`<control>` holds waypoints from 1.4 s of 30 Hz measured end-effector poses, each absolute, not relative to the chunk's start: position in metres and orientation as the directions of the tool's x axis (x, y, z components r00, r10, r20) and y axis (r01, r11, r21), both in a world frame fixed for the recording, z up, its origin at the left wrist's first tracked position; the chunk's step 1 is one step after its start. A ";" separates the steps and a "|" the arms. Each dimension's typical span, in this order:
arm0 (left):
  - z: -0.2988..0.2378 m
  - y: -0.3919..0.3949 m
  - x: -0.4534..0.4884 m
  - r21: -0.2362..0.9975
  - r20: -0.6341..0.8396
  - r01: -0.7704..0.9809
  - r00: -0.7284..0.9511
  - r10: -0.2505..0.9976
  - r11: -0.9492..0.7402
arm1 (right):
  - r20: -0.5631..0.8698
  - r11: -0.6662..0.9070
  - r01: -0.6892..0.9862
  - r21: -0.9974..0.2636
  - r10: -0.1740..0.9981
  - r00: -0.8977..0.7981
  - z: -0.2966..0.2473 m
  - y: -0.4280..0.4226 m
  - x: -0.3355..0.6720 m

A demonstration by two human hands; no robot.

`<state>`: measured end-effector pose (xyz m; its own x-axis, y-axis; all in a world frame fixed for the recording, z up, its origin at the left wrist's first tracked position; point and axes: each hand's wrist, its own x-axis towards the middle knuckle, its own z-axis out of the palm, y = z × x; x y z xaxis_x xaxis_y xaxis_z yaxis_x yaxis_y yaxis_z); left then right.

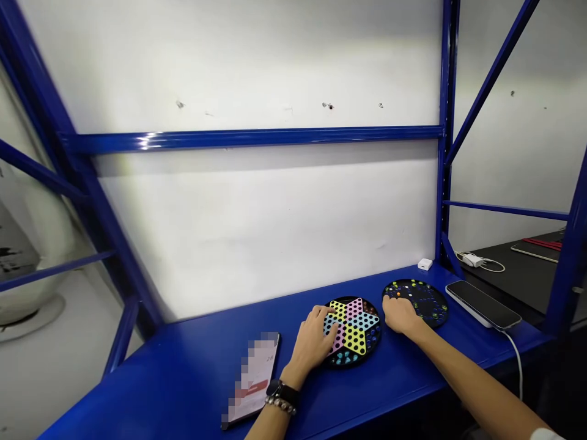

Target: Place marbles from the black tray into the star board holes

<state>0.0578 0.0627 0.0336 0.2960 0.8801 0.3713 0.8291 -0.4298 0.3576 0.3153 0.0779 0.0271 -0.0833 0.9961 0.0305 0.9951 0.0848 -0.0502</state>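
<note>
Both hands lie open: left hand point(312, 337) on checkers board point(355, 330), right hand point(400, 315) on another point(426, 302).

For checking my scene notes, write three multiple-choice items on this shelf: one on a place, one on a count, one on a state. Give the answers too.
1. What is under the right hand?
A. the dark round board
B. the bare shelf top
C. the white plug block

2. How many round boards lie on the blue shelf top?
A. one
B. two
C. three

3. How does the black phone lie?
A. upright against the wall
B. flat, with a white cable at its end
C. in the left hand

Answers:
1. A, the fingers rest on that board's near part.
2. B, the star-patterned board lies beside the dark one.
3. B, it lies on the shelf top with the cable leading off its end.
</note>
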 end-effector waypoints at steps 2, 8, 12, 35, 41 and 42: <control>0.034 0.063 0.057 0.361 0.378 0.822 0.302 0.875 -0.440 | 0.009 0.058 0.995 -0.085 0.998 -0.058 0.030 0.079 0.319; 0.038 0.062 0.057 0.395 0.381 0.802 0.301 0.874 -0.449 | 0.042 0.074 0.979 -0.188 0.997 -0.067 0.043 0.090 0.318; 0.038 0.063 0.057 0.407 0.397 0.791 0.297 0.868 -0.457 | 0.080 0.192 0.953 -0.236 0.981 -0.177 0.051 0.112 0.281; 0.038 0.061 0.058 0.406 0.386 0.757 0.366 0.847 -0.512 | 0.108 0.312 0.915 -0.255 0.950 -0.294 0.029 0.156 0.200; 0.038 0.062 0.057 0.411 0.388 0.744 0.380 0.840 -0.527 | 0.121 0.350 0.885 -0.308 0.937 -0.329 0.026 0.150 0.207; 0.037 0.062 0.057 0.414 0.389 0.741 0.381 0.839 -0.529 | 0.099 0.358 0.876 -0.324 0.933 -0.345 0.025 0.149 0.210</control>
<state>0.0568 0.0619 0.0373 0.3814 0.8385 0.3891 0.7405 -0.5291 0.4144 0.2099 0.1491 0.0250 -0.3447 0.9335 0.0989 0.8758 0.3577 -0.3239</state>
